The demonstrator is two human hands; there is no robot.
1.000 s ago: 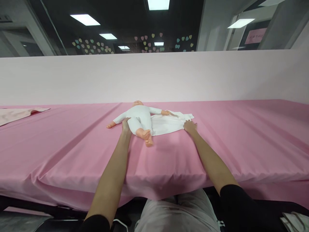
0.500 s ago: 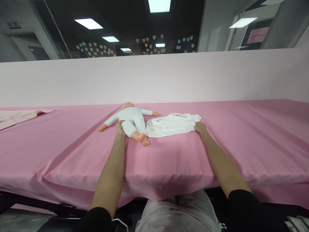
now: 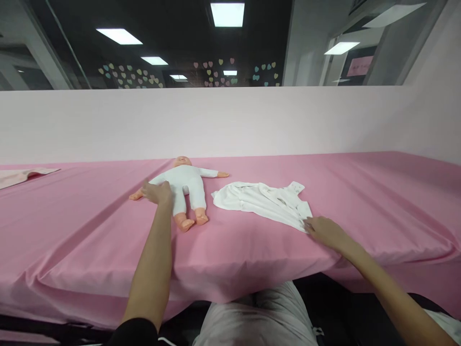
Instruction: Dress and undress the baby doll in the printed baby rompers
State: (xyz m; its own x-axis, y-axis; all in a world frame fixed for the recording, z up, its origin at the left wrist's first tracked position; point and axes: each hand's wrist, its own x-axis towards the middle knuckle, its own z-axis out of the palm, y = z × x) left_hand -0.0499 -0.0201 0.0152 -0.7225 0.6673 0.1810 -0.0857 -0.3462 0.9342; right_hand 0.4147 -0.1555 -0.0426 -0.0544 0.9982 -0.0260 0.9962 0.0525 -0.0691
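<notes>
A baby doll [image 3: 187,181] with a white cloth body lies on its back on the pink sheet, head toward the wall and legs toward me. My left hand [image 3: 157,192] is at the doll's left-hand side in view, its fingers closed over the forearm there; the fingertips are partly hidden. To the right of the doll, a white baby garment [image 3: 257,199] is spread out, creased and slanting toward me. My right hand [image 3: 326,233] pinches the garment's near right corner. Garment and doll lie apart.
The pink sheet [image 3: 237,259] covers the table and hangs over its front edge. A pale pink cloth [image 3: 21,177] lies at the far left. Behind the table stands a white wall [image 3: 230,122] with a dark window above it, dotted with heart stickers.
The doll's legs, crossed before, now lie apart and straighter. My left hand has gone from its hip to its forearm. My right hand has drawn the garment's corner nearer and right, clear of the doll.
</notes>
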